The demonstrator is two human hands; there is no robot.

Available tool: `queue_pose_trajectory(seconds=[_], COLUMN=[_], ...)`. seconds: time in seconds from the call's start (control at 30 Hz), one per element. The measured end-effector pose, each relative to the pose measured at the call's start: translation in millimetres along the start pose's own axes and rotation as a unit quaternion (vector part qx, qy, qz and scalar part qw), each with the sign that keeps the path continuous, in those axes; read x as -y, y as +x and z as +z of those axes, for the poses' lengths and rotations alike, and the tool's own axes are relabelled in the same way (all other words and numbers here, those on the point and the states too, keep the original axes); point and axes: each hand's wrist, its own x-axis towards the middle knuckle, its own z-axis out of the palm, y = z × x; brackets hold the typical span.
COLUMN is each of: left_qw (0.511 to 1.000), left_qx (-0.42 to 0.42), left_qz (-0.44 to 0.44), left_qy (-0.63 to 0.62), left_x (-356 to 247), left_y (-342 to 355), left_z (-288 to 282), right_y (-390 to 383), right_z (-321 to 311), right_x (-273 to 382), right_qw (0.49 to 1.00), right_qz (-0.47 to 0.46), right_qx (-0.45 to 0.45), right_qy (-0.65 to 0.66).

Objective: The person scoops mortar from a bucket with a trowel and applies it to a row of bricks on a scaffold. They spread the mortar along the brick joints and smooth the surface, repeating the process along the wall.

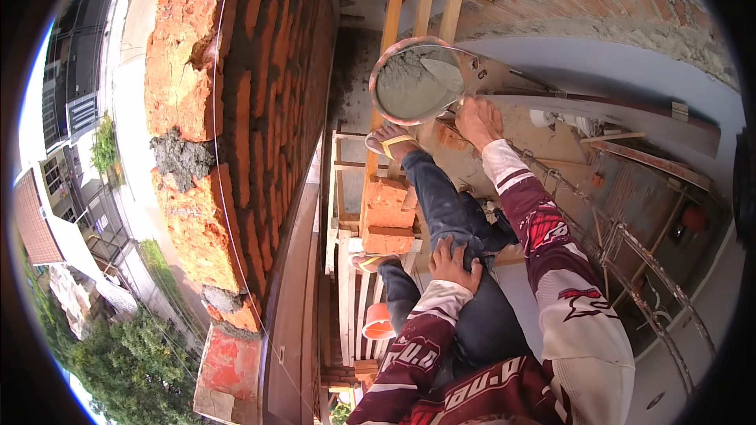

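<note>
My right hand point(479, 120) is closed on the handle of a trowel point(439, 72), whose blade lies in grey mortar point(402, 83) inside a round bucket point(382, 108). My left hand point(455, 266) rests on my knee with its fingers apart, holding nothing. My sandalled foot point(391, 142) is on wooden planks just below the bucket, near loose red bricks point(387, 216).
On the left rises a brick wall point(185, 55) with wet mortar and a string line, beside a drop to a street and trees point(118, 362). A small orange bucket point(379, 320) sits low. Metal scaffold frames point(630, 244) and a lower level lie at right.
</note>
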Motion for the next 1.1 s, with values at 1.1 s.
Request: queue_pose_trajectory(seconds=[1.1], left_qw=[1.0], left_qx=[-0.011], left_qz=[0.002], left_qy=[-0.011], left_x=[-4], left_y=[8], left_z=[-4], right_y=[11], right_z=[-35], right_x=[22], right_qw=[0.991], right_qz=[0.037], right_qx=[0.128], right_qy=[0.011])
